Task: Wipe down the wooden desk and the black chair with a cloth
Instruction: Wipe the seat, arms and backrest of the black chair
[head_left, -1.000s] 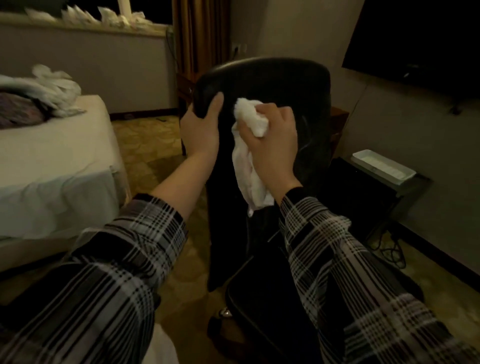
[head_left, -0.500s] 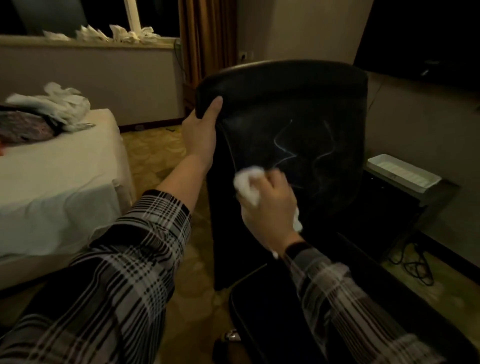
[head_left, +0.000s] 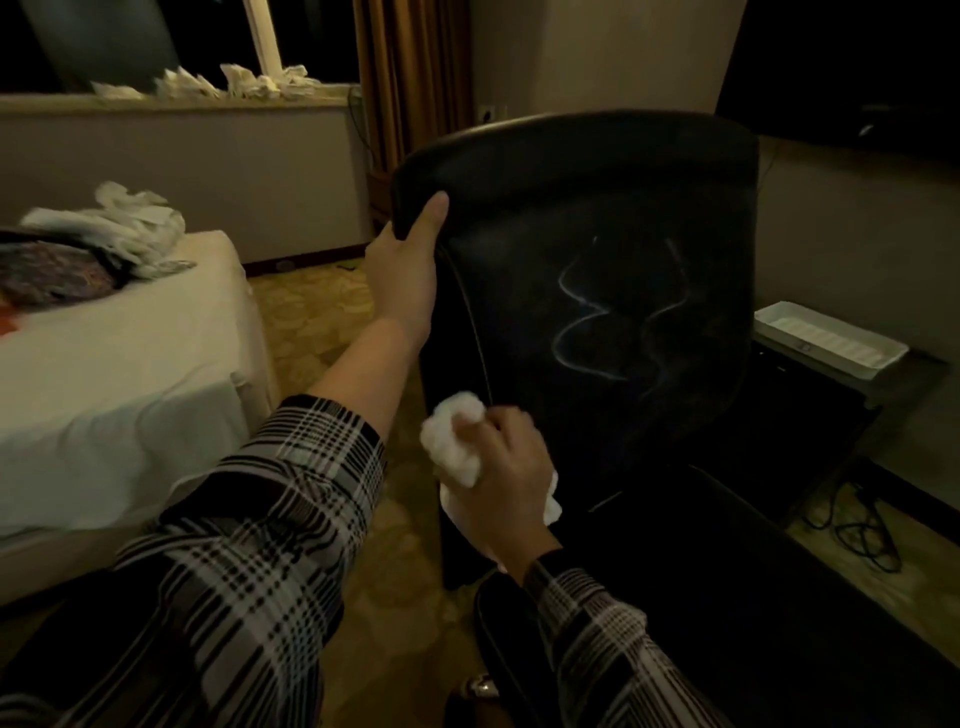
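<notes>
The black chair (head_left: 597, 208) stands in front of me, its backrest facing me with faint pale wavy streaks across the middle. My left hand (head_left: 405, 270) grips the backrest's upper left edge, thumb on the front. My right hand (head_left: 498, 462) holds a bunched white cloth (head_left: 457, 441) against the lower left part of the backrest, just above the dark seat (head_left: 727, 597). No wooden desk is in view.
A bed with white sheets (head_left: 119, 374) and crumpled linen lies to the left. A white tray (head_left: 826, 343) sits on a low dark stand at the right, cables (head_left: 857, 525) on the floor below it. A window ledge with white cloths (head_left: 234, 83) runs behind.
My right hand with the cloth has slid down the backrest from near the top to its lower part. The left hand has kept its grip on the top edge.
</notes>
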